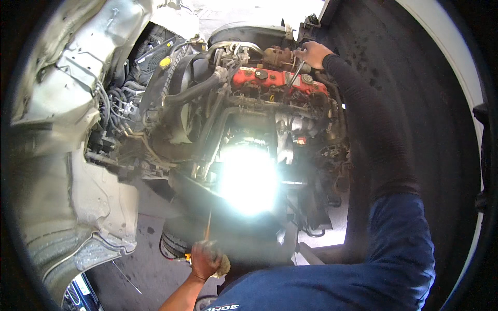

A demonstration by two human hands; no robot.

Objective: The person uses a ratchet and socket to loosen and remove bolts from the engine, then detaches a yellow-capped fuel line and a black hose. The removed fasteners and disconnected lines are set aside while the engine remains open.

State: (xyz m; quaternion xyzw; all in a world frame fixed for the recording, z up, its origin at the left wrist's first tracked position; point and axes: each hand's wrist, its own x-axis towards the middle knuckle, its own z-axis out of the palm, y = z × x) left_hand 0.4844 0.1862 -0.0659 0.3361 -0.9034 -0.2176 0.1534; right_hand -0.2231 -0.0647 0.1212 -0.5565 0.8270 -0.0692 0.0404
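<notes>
My right hand (pixel 314 54) is at the upper right of the engine, its fingers closed on the top of a slim metal tool (pixel 295 75) that slants down across the red engine cover (pixel 251 78), beside a rusty brown part (pixel 275 54). At the bottom, my left hand (pixel 205 258) grips a slim orange-and-metal tool (pixel 208 225) pointing up, with a pale crumpled cloth (pixel 223 265) against the hand and a small yellow fitting on a hose (pixel 188 257) beside it. A very bright glare (pixel 249 179) hides the middle of the engine bay.
Pale body panels (pixel 67 176) flank the left, beside hoses and a yellow cap (pixel 165 62). A dark panel (pixel 425 135) stands at the right. A tyre (pixel 174 241) and grey floor (pixel 135 259) show below, with part of a dark object (pixel 78 290) at lower left.
</notes>
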